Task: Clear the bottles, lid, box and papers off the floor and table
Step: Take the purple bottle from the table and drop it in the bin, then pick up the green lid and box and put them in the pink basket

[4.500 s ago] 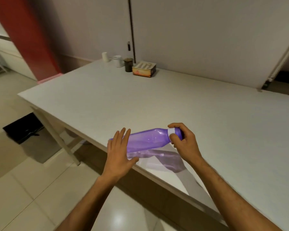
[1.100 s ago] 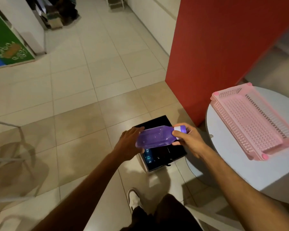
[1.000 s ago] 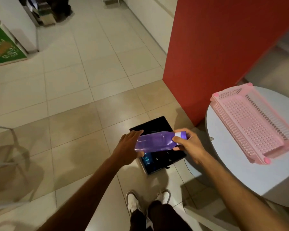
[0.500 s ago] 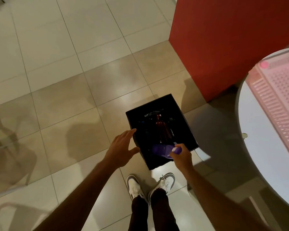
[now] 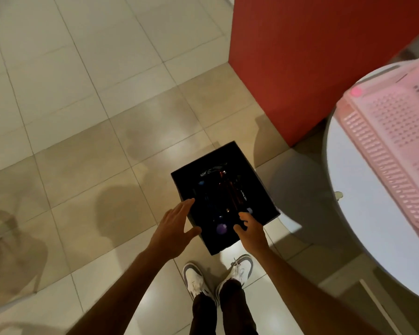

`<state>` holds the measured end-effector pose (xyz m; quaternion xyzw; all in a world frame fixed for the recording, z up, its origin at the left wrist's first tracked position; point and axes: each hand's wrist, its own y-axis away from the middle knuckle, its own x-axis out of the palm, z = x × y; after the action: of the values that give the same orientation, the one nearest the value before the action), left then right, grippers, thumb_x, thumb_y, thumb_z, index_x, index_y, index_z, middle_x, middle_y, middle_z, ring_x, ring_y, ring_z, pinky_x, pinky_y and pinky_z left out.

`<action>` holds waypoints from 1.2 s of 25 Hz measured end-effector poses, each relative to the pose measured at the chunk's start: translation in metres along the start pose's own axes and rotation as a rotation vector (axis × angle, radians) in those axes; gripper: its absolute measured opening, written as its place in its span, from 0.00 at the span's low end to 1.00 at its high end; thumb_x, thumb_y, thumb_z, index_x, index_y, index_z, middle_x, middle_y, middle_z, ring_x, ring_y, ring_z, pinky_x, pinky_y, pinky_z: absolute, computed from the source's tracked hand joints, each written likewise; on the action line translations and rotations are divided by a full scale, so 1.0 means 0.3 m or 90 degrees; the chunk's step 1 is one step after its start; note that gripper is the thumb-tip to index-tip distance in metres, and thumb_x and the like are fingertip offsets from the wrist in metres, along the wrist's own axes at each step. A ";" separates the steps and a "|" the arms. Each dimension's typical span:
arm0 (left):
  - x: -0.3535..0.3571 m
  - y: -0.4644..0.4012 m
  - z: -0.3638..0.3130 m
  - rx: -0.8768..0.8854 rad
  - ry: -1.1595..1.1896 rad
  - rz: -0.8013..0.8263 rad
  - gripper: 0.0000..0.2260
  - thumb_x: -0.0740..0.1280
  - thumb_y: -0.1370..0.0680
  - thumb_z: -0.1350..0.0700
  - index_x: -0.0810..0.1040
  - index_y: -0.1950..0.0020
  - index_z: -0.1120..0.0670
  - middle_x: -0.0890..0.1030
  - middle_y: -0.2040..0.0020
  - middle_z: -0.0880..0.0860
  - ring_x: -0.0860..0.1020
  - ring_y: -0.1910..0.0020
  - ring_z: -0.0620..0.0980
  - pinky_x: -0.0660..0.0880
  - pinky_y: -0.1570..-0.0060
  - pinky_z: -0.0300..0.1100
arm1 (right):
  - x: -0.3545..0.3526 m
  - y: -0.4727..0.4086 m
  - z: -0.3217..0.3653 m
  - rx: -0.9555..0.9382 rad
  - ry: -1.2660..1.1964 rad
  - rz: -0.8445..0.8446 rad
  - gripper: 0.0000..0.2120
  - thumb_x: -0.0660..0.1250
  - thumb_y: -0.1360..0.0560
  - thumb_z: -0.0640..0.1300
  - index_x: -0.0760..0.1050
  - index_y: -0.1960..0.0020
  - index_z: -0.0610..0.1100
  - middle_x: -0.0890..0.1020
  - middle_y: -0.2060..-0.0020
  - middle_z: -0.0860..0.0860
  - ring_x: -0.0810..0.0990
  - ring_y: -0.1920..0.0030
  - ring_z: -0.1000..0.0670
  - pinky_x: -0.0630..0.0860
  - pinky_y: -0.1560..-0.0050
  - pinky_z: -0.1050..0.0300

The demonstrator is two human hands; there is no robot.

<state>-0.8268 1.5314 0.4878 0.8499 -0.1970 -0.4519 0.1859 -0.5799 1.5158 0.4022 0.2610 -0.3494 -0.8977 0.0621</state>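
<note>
Black open-top bin (image 5: 264, 189) stands on the glossy beige tiled floor (image 5: 82, 153), just off the base of the matte red pillar (image 5: 312, 56). It's rectangular, dull black walls, inside too dark to read well. The purple bottle (image 5: 221, 228) is in it, near the bin's near edge; only a rounded translucent purple patch shows. A dark brown glassy bottle (image 5: 230, 194) lies lengthwise along the bin's middle, with a few small blue-white glints around it that I can't identify.

Left hand (image 5: 176, 232): fingers straight and spread, fingertips at the bin's left rim, holding nothing. Right hand (image 5: 250, 229): over the bin's near-right edge, fingers loosely bent downward, nothing visible in them.

Right side: round white smooth table (image 5: 363, 213), with a pink perforated plastic tray (image 5: 392, 141) upside down on its far half, running out to the right edge. White-grey sneakers (image 5: 215, 276) on the floor just short of the bin's near corner.

Versus 0.5 s ago: the right hand had the purple bottle pinched at its cap end, hanging over the bin's near edge. It has since let go and the bottle sits lower inside. Left hand is barely changed. At 1.0 s ago both hands held the bottle horizontally above the bin.
</note>
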 end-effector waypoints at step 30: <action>0.063 0.776 -0.799 0.665 -0.130 0.388 0.32 0.68 0.22 0.42 0.57 0.21 0.39 0.60 0.21 0.41 0.59 0.22 0.47 0.62 0.25 0.53 | -0.095 1.703 -0.097 0.104 -0.302 -0.717 0.30 0.66 0.21 0.52 0.60 0.22 0.54 0.63 0.22 0.54 0.55 0.22 0.56 0.66 0.27 0.51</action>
<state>-0.6543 1.3563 0.7147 0.6865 -0.6434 -0.3016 -0.1543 -0.5770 1.1248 0.7332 0.2029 -0.2301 -0.7965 -0.5211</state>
